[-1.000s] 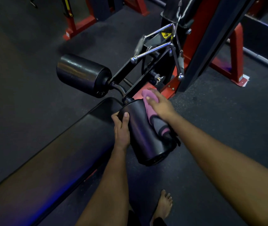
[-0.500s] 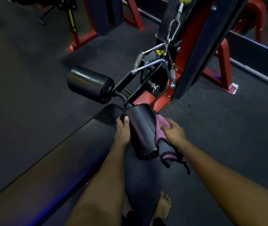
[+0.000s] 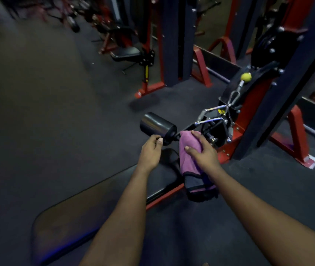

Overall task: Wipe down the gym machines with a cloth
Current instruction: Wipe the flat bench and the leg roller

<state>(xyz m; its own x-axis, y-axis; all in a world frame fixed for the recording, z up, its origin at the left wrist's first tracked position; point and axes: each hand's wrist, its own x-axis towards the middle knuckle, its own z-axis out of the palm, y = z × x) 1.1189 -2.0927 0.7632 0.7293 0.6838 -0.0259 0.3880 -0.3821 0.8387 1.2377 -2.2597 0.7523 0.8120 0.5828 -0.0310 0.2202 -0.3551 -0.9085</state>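
A pink cloth (image 3: pixel 188 158) lies draped over the near black roller pad of a red and black cable machine (image 3: pixel 252 116), hiding most of that pad. My right hand (image 3: pixel 204 152) lies on top of the cloth, thumb and fingers wrapped round it against the pad. To the left, the far roller pad (image 3: pixel 157 126) is bare and shiny. Just below its inner end hovers my left hand (image 3: pixel 150 152), fingers loosely curled, holding nothing, the thumb close to that pad.
A long black bench pad (image 3: pixel 95 208) runs from the rollers toward me at lower left. A chrome cable handle (image 3: pixel 210 120) and a yellow ball stopper (image 3: pixel 245 76) hang on the machine. More red-framed machines (image 3: pixel 149 54) stand behind on the dark rubber floor.
My head has lifted, showing more of the room. The right hand moved the cloth from the pad's right side onto its top. The left hand let go of the near pad.
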